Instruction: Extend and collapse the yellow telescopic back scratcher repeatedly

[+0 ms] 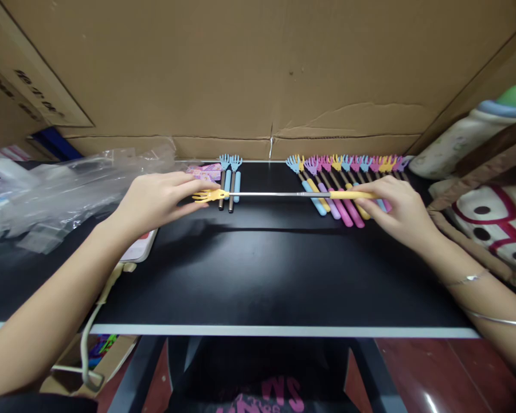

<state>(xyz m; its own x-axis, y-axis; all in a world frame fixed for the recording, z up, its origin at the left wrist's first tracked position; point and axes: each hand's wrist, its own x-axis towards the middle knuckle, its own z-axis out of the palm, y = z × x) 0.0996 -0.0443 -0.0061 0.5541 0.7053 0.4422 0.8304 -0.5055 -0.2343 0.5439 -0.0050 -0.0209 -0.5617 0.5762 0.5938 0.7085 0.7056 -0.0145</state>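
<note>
On the far left of the black tabletop (pixel 258 281), clear plastic bags (pixel 81 180) lie crumpled against the cardboard wall (pixel 223 74). Below them, a cream cord (pixel 108 284) hangs over the front edge; a pale-rimmed flat device (pixel 143 250) shows partly from under the left wrist. Left hand (pixel 161 198): lightly closed, yellow claw end between thumb below and fingers above. Behind its fingertips, small pink-purple packets (pixel 208 170), then two blue back scratchers (pixel 237 186) side by side, claws toward the wall.

Centre: yellow back scratcher (pixel 279 194) held level above the tabletop, spanning both hands, metal rod extended, shadow cast beneath it. Right of centre, a slanted row of back scratchers (pixel 347 214), claws blue, yellow, purple and pink, handles toward the person; the held yellow handle crosses in front of them. Right hand (pixel 393 203): thumb and fingers closed on the handle's end, two thin bracelets (pixel 470 279) on the wrist and forearm. Far right, a white pouch with a red-glasses pattern (pixel 490 221) and, behind it, a bottle-shaped object (pixel 458 137) leaning, green-topped
</note>
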